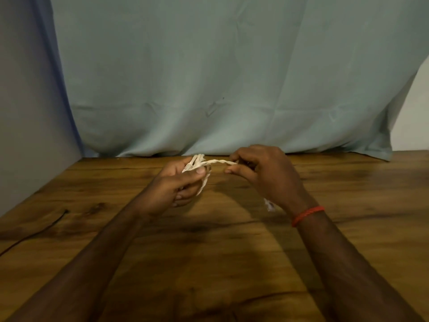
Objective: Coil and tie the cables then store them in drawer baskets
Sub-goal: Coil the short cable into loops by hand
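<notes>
Above the table [232, 263], both hands grip white cable [217, 161].

The counter [220, 252] gives open wood between the two forearms and wide room to the right. At its far edge a cloth [209, 77] hangs down and closes the way, and a grey wall [23, 101] closes the left side. A thin black cable [58, 219] lies across the near left part. Just above the wood, the white cable [218, 161] stretches tight from the left hand [183, 182] to the right hand [262, 173] and bars the gap between them.
</notes>
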The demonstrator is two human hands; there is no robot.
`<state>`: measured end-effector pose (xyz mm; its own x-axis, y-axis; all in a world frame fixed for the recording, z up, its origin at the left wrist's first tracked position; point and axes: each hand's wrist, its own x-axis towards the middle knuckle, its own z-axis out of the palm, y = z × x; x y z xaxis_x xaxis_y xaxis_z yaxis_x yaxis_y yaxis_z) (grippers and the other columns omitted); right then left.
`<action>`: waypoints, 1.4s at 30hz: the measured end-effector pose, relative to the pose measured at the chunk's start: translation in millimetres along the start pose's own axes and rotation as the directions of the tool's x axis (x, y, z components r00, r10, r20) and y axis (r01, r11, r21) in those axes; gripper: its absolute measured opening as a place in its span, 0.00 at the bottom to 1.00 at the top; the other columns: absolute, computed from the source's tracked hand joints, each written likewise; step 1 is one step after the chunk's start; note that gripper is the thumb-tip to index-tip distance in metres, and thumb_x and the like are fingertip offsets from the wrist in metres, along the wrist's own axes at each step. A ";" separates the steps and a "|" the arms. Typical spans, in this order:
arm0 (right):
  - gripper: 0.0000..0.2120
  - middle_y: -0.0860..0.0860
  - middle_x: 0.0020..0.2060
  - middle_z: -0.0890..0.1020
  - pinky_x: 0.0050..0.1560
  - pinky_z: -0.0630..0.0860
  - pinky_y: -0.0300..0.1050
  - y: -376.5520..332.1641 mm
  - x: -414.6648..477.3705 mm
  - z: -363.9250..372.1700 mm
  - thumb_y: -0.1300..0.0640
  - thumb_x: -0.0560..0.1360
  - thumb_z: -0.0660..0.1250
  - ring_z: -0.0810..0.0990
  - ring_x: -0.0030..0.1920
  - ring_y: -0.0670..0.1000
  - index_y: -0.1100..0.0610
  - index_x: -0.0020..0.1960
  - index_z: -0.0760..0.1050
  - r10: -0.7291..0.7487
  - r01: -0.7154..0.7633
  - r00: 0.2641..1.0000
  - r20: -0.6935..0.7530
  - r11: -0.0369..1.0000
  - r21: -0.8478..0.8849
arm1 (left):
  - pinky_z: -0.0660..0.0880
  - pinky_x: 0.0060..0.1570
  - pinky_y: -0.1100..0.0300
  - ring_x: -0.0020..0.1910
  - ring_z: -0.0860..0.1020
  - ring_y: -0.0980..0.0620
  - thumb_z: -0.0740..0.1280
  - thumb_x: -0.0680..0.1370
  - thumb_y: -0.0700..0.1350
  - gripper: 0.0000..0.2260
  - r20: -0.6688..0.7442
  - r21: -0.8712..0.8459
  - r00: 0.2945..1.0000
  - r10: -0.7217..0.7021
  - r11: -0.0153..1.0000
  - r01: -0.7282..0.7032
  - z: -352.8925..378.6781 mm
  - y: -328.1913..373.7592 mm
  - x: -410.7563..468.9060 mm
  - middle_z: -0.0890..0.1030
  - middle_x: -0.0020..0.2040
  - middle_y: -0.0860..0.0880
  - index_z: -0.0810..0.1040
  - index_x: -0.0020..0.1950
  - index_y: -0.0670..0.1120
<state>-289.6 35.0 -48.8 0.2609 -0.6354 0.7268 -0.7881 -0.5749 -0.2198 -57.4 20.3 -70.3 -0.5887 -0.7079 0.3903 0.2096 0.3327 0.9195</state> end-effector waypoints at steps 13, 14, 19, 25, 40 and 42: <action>0.08 0.45 0.28 0.79 0.33 0.78 0.49 -11.4 -8.1 23.8 0.46 0.74 0.74 0.79 0.29 0.44 0.48 0.49 0.79 0.289 -0.236 0.919 -0.269 0.949 0.210 | 0.59 0.32 0.56 0.19 0.54 0.54 0.56 0.84 0.48 0.12 0.383 -0.719 0.921 0.071 0.648 0.249 0.2 2.7 -0.3 0.56 0.24 0.52 0.70 0.49 0.42; 0.08 0.46 0.26 0.78 0.32 0.77 0.48 -16.2 -9.8 32.1 0.49 0.75 0.74 0.78 0.28 0.44 0.48 0.50 0.77 0.311 -0.246 0.925 -0.217 0.928 0.281 | 0.59 0.33 0.56 0.19 0.54 0.54 0.55 0.85 0.48 0.12 0.379 -0.739 0.920 0.100 0.630 0.236 1.2 3.3 0.2 0.56 0.24 0.52 0.70 0.49 0.42; 0.08 0.49 0.24 0.78 0.29 0.71 0.41 -34.0 -16.4 51.5 0.57 0.75 0.73 0.77 0.26 0.46 0.50 0.49 0.74 0.250 -0.228 0.968 -0.031 0.920 0.318 | 0.59 0.29 0.59 0.17 0.57 0.54 0.59 0.83 0.50 0.11 0.207 -0.739 0.976 0.073 0.665 0.107 -7.3 2.4 3.2 0.59 0.23 0.52 0.72 0.47 0.43; 0.04 0.57 0.31 0.83 0.29 0.75 0.41 -42.6 -11.0 46.0 0.63 0.75 0.73 0.79 0.27 0.48 0.55 0.45 0.82 0.390 -0.446 0.892 0.229 0.668 0.596 | 0.58 0.26 0.61 0.16 0.56 0.56 0.59 0.81 0.51 0.11 0.004 -0.675 1.000 0.024 0.738 -0.015 -10.3 7.1 5.5 0.59 0.21 0.54 0.72 0.43 0.46; 0.10 0.57 0.34 0.83 0.30 0.76 0.39 -44.4 -6.7 39.5 0.58 0.79 0.68 0.80 0.29 0.49 0.61 0.43 0.84 0.489 -0.555 0.765 0.420 0.166 0.815 | 0.72 0.29 0.63 0.28 0.73 0.53 0.61 0.78 0.49 0.10 -0.308 -0.599 0.945 -0.114 0.795 -0.099 -1.4 12.1 7.9 0.68 0.25 0.52 0.72 0.39 0.46; 0.11 0.60 0.36 0.84 0.32 0.79 0.41 -44.8 -7.1 39.8 0.59 0.81 0.66 0.82 0.31 0.52 0.64 0.46 0.84 0.448 -0.500 0.808 0.382 0.179 0.847 | 0.72 0.29 0.64 0.27 0.73 0.53 0.61 0.78 0.49 0.10 -0.374 -0.563 0.923 -0.092 0.813 -0.148 -1.6 10.8 10.1 0.70 0.27 0.51 0.71 0.41 0.46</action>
<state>-233.9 44.7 -70.1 0.0706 -0.9682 0.2400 0.2004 -0.2220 -0.9542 -59.8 15.7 -56.3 -0.2702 -0.9169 0.2937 0.6970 0.0242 0.7166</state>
